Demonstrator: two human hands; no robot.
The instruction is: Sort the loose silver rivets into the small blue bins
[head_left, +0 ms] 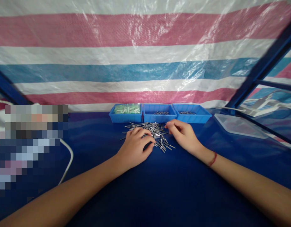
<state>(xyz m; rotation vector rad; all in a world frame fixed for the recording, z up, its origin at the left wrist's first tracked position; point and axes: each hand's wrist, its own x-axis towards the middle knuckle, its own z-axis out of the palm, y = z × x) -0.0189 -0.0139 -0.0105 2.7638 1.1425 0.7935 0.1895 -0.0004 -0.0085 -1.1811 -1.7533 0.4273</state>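
Observation:
A loose pile of silver blind rivets (pixel 156 128) with long thin stems lies on the dark blue table. My left hand (pixel 136 146) rests over the left and near side of the pile, fingers curved. Its thumb and index fingertips come together at the rivets; whether one is between them I cannot make out. At the pile's right edge is my right hand (pixel 183 135), its fingers curled and thumb against the index finger. Anything in that pinch is too small or hidden to tell. A red string bracelet (pixel 213 159) circles the right wrist.
Behind the pile stand three blue bins in a row: the left bin (pixel 125 118) holds a green-tinted bag of pieces, the middle bin (pixel 157 118) and right bin (pixel 195 118) hold thin metal pieces. A clear plastic lid (pixel 240 126) lies right; a white cable (pixel 71 154) runs left.

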